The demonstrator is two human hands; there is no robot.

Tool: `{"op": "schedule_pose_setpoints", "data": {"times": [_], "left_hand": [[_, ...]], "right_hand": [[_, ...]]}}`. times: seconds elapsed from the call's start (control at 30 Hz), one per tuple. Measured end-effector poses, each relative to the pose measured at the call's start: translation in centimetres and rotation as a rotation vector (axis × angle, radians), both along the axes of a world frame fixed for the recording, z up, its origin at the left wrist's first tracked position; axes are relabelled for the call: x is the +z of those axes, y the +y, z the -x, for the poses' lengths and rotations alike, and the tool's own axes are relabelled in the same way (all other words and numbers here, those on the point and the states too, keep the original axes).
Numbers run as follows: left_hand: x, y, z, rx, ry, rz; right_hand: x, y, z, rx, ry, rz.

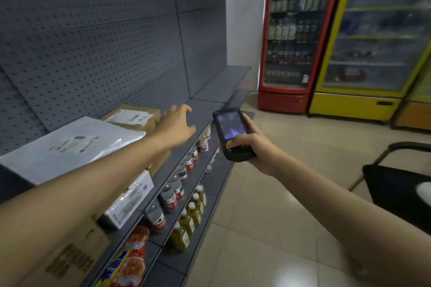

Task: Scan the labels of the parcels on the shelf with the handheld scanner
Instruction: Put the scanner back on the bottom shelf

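Observation:
My right hand (253, 150) grips a black handheld scanner (232, 133), its lit screen facing me and my thumb on the keypad. It hovers off the front edge of the grey shelf (203, 109). My left hand (178, 124) reaches over that shelf with fingers spread, holding nothing, just right of a brown cardboard parcel (134, 117) with a white label. A grey plastic mailer parcel (70, 144) with a label lies left of it. A white box (130, 200) and a large brown carton (70, 256) sit nearer to me, partly behind my left forearm.
Lower shelves hold rows of water bottles (172, 196), yellow drink bottles (191, 214) and an orange snack pack (130, 261). A red drinks fridge (296, 37) and a yellow one (373, 37) stand at the back. A black chair (396, 186) is on the right on the tiled floor.

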State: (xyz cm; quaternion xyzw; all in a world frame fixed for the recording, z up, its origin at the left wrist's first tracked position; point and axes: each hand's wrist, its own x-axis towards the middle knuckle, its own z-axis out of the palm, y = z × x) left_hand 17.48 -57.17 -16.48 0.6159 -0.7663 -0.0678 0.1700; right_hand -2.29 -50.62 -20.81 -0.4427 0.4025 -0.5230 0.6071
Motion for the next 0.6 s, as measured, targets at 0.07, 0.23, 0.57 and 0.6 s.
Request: {"op": "schedule_pose_setpoints", "data": {"times": [0.07, 0.23, 0.57, 0.6], "left_hand": [[-0.5, -1.0, 2.7, -0.092, 0.009, -0.020], [-1.4, -3.5, 9.3, -0.324, -0.027, -0.046], [-0.9, -12.3, 17.6, -0.609, -0.096, -0.016], [-0.8, -13.3, 18.0, -0.625, -0.094, -0.016]], "right_hand": [[-0.3, 0.1, 2.1, -0.088, -0.002, -0.019], [-1.1, -0.1, 7.2, -0.299, -0.031, -0.031], [-0.8, -4.9, 13.6, -0.552, 0.001, -0.073], [-0.7, -5.6, 14.0, -0.565, -0.002, -0.072]]}}
